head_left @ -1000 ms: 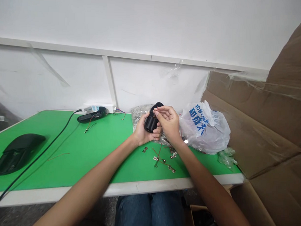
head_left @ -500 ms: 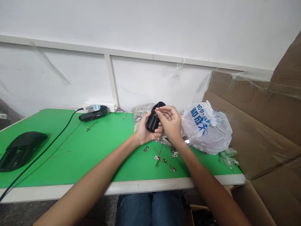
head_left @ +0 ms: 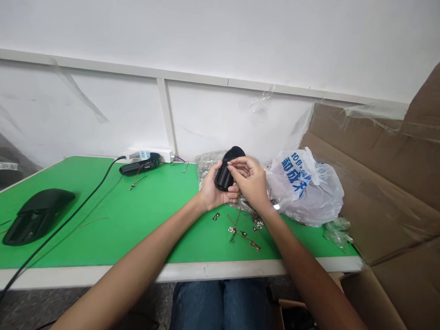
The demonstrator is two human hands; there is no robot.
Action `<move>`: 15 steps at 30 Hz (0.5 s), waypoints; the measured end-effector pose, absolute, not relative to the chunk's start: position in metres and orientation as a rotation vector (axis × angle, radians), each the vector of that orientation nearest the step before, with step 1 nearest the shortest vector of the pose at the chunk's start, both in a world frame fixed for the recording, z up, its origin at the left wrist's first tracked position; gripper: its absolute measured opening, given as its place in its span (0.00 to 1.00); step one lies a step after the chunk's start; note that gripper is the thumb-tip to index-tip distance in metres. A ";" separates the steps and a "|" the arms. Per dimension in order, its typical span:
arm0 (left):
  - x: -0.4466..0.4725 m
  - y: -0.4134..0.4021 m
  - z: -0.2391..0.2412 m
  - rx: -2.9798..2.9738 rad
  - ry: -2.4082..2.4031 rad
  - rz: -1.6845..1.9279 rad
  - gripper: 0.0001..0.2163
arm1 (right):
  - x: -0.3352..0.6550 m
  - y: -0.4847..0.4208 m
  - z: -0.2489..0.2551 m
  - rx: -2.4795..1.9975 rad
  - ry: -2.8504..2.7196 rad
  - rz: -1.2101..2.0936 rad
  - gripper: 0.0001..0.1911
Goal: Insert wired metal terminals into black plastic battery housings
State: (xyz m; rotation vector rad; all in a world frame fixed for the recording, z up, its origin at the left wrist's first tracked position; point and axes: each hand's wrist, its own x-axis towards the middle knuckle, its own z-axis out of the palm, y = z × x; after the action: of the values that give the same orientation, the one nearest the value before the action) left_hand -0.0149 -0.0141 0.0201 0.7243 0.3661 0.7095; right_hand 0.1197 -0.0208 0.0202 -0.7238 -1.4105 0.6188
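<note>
My left hand (head_left: pixel 212 190) is wrapped round a black plastic housing (head_left: pixel 225 177) with rounded battery channels and a curved upper end, held tilted above the table. My right hand (head_left: pixel 250 178) is closed in a pinch over the upper part of the channels, thumb and forefinger together. What those fingertips hold is too small and covered to make out. Below the hands, small metal battery contacts (head_left: pixel 233 230) with thin red wires lie scattered on the green tabletop (head_left: pixel 146 220).
Another black housing (head_left: pixel 40 214) lies at the left, crossed by a black cable (head_left: pixel 76 210). A third housing (head_left: pixel 140 164) leans by a white power strip (head_left: pixel 151 154). A white plastic bag (head_left: pixel 313 192) and a large cardboard box (head_left: pixel 382 175) stand at the right.
The red wire that stood up at my right fingertips no longer shows. My right fingers have shifted slightly over the housing. The whole view has moved a little.
</note>
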 end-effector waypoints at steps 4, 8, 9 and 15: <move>-0.016 -0.013 0.019 0.749 0.354 0.744 0.31 | 0.126 -0.022 0.022 -0.810 -1.535 0.437 0.02; -0.017 -0.011 0.018 0.808 0.368 0.763 0.31 | 0.129 -0.023 0.025 -0.820 -1.583 0.333 0.04; -0.017 -0.011 0.018 0.829 0.377 0.772 0.31 | 0.130 -0.023 0.025 -0.815 -1.593 0.319 0.04; -0.016 -0.008 0.015 0.958 0.424 0.850 0.29 | 0.130 -0.023 0.025 -0.838 -1.589 0.329 0.03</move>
State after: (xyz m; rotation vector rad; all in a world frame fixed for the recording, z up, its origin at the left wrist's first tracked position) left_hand -0.0157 -0.0084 0.0151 0.9579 0.4237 0.8496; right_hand 0.1296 -0.0235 0.0249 -0.8377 -1.5887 0.3288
